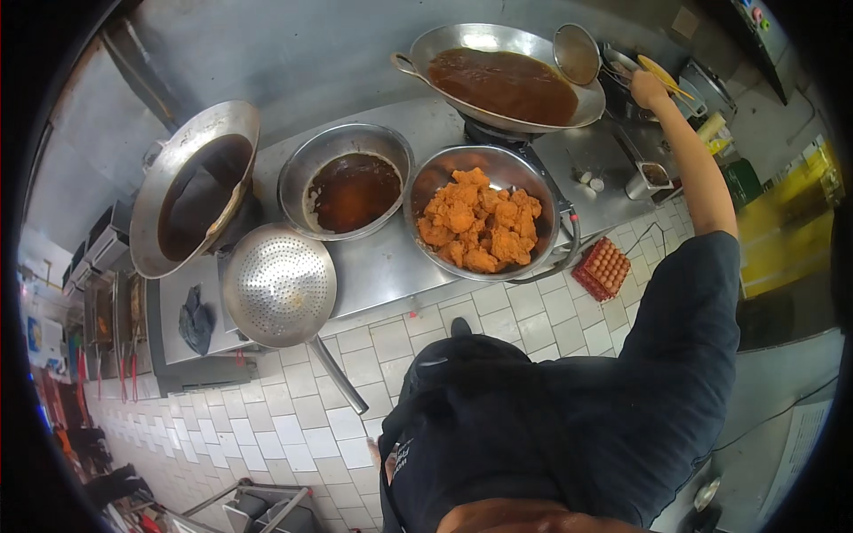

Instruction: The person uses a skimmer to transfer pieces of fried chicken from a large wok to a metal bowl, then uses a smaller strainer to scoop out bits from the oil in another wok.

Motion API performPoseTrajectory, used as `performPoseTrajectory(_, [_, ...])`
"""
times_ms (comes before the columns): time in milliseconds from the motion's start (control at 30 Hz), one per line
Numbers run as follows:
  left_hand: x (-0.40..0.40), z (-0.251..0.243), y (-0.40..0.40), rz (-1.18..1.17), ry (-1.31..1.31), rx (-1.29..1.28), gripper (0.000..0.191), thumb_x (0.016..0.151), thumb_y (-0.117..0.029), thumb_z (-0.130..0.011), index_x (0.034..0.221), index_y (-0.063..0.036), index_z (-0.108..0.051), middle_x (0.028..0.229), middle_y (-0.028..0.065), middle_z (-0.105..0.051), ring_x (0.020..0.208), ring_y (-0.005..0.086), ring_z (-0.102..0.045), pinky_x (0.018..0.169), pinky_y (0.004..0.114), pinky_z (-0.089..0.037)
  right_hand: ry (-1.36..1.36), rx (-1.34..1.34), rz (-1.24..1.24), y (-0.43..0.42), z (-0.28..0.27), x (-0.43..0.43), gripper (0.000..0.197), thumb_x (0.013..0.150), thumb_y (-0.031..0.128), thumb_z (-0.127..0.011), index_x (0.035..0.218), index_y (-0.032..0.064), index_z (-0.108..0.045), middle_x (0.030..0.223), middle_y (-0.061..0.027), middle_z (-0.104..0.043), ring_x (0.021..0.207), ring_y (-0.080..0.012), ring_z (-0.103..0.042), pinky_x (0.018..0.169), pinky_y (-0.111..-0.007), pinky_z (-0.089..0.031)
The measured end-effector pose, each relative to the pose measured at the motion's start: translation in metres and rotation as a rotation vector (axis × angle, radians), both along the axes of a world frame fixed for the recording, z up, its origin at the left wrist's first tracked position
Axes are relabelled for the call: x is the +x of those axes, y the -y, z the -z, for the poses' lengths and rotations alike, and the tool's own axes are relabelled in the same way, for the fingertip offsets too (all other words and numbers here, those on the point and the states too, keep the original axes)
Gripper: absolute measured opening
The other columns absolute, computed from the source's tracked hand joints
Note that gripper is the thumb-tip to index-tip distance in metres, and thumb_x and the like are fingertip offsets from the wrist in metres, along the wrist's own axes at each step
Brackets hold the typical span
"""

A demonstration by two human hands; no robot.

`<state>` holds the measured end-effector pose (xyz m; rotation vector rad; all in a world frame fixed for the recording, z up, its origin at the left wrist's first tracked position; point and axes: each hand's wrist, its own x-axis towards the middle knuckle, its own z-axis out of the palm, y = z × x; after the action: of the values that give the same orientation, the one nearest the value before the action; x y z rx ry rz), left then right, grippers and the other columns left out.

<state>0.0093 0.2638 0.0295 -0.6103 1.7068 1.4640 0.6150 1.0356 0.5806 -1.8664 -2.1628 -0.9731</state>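
Note:
My right hand (pixel 648 90) is closed on the handle of a fine-mesh skimmer (pixel 577 56), whose round head is over the right rim of a large wok (pixel 484 41) of brown oil. Below that wok, a steel bowl (pixel 549 230) holds fried, breaded chicken pieces (pixel 493 216). Left of it sits a steel basin (pixel 344 133) with dark brown liquid. My left hand (pixel 374 453) hangs beside my body, mostly hidden by my clothing; its fingers cannot be made out. A perforated strainer ladle (pixel 280 285) rests near the basin, its handle sticking out past the counter edge.
A second wok (pixel 148 233) of dark oil stands at the left. A dark cloth (pixel 196 321) lies on the lower counter. At the right are a small metal container (pixel 644 190) and a black pot (pixel 616 100). Eggs in a red tray (pixel 602 269) are low beside the counter, above the tiled floor.

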Motion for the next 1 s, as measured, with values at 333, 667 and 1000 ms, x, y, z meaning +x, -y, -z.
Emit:
performPoseTrajectory(333, [-0.009,-0.007,0.019,0.178,0.146,-0.075,0.060,0.088,-0.049,-0.050,0.126,-0.0036,-0.043,0.089,0.0088,-0.059,0.076,0.0222,-0.057,0.066,0.036,-0.050,-0.587,-0.896,0.181,0.116,-0.032,-0.091,0.037,0.090,0.019,-0.054,0.126,0.0116,-0.053,0.060,-0.0075,-0.052,0.041,-0.0130,-0.044,0.036,-0.027,-0.035])
performPoseTrajectory(667, [-0.005,-0.004,0.024,0.234,0.192,-0.066,0.058,0.089,-0.050,-0.049,0.125,-0.0047,-0.044,0.086,0.0086,-0.057,0.074,0.0218,-0.056,0.065,0.036,-0.049,-1.132,-1.023,0.019,0.122,0.029,-0.137,0.046,0.091,0.025,-0.056,0.134,0.0128,-0.044,0.056,0.0034,-0.046,0.038,-0.0037,-0.032,0.033,-0.020,-0.021])
performPoseTrajectory(1000, [-0.006,-0.003,0.039,0.280,0.186,-0.054,0.057,0.090,-0.050,-0.047,0.125,-0.0058,-0.044,0.084,0.0083,-0.055,0.072,0.0213,-0.054,0.063,0.037,-0.048,-1.523,-0.970,-0.193,0.064,0.057,-0.194,0.045,0.091,0.020,-0.056,0.132,0.0093,-0.043,0.059,0.0050,-0.047,0.038,-0.0012,-0.027,0.033,-0.019,-0.017])
